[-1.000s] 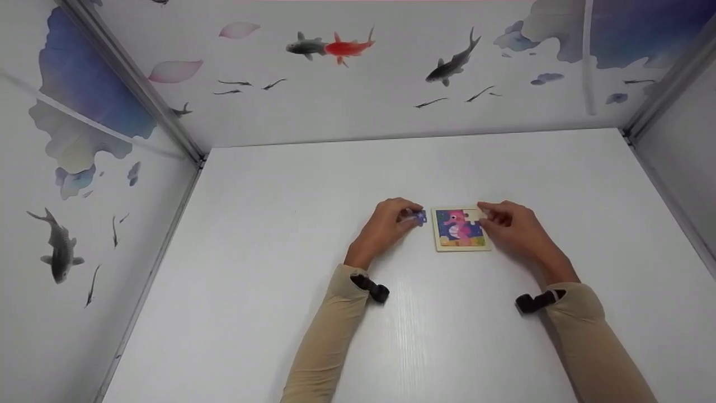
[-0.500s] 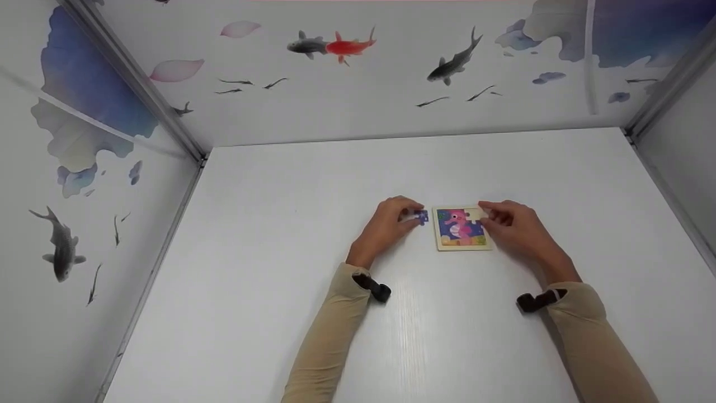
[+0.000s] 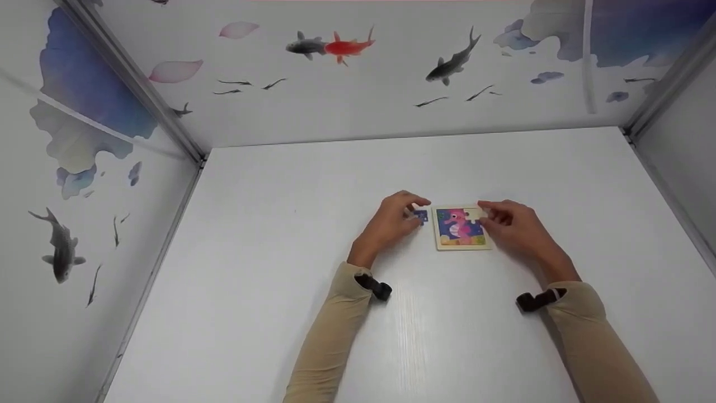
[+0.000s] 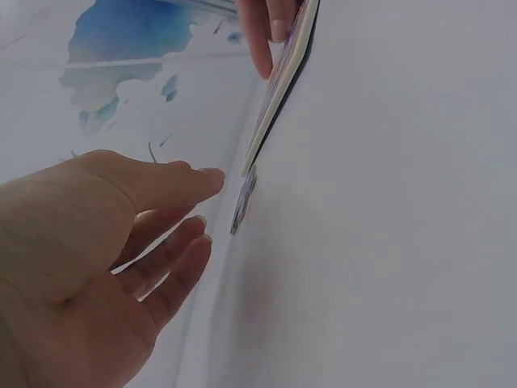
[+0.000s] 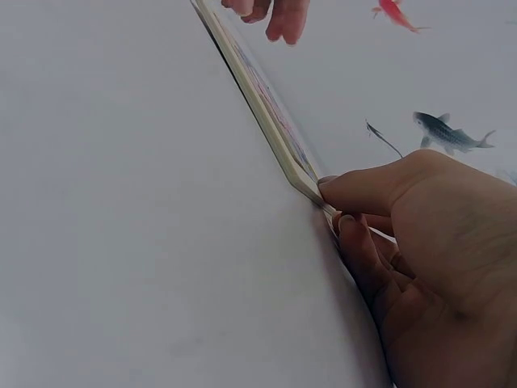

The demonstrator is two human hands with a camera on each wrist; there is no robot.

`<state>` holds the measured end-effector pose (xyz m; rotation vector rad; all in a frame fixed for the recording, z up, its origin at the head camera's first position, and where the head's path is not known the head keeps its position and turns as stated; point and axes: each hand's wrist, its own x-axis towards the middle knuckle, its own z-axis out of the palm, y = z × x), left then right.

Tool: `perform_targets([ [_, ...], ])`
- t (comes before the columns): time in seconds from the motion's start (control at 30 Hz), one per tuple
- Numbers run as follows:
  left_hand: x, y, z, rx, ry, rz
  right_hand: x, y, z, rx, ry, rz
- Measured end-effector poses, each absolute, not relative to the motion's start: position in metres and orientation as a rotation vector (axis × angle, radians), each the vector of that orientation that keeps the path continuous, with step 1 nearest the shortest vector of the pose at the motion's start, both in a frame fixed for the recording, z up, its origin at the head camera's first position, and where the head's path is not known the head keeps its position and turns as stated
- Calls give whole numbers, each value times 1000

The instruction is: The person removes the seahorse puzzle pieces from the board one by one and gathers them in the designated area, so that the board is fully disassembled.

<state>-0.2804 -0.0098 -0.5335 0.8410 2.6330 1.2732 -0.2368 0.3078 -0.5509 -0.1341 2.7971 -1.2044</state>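
A square wooden puzzle board (image 3: pixel 463 248) with a pink seahorse picture lies on the table; bare wood shows at its upper right. Just left of the board is a small blue puzzle piece (image 3: pixel 421 216), seen nearly edge-on as a thin piece (image 4: pixel 244 202) in the left wrist view. The left hand (image 3: pixel 392 220) is around it, with thumb and fingers spread apart and a gap to the piece (image 4: pixel 244 202). At the board's right edge, the right hand (image 3: pixel 517 226) grips with thumb and fingers; in the right wrist view this hand (image 5: pixel 436 250) touches the board's corner.
The white table (image 3: pixel 268 235) meets a back wall (image 3: pixel 358 106) printed with fish and a left wall (image 3: pixel 28 168) with similar prints. Black wrist straps with small devices sit at both sleeve cuffs.
The left fingers have spread and let go of the blue piece, after it shifted slightly right toward the board. The right hand and the board have hardly moved.
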Motion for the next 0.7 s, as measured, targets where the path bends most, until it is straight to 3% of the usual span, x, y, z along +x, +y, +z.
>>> perform_targets([
  [0.23,-279,27,-535,985,2618,1188,-238,308,-552,-149,2810,-1186],
  [0.7,-276,69,-546,949,2802,794,-240,311,-549,-174,2782,-1214],
])
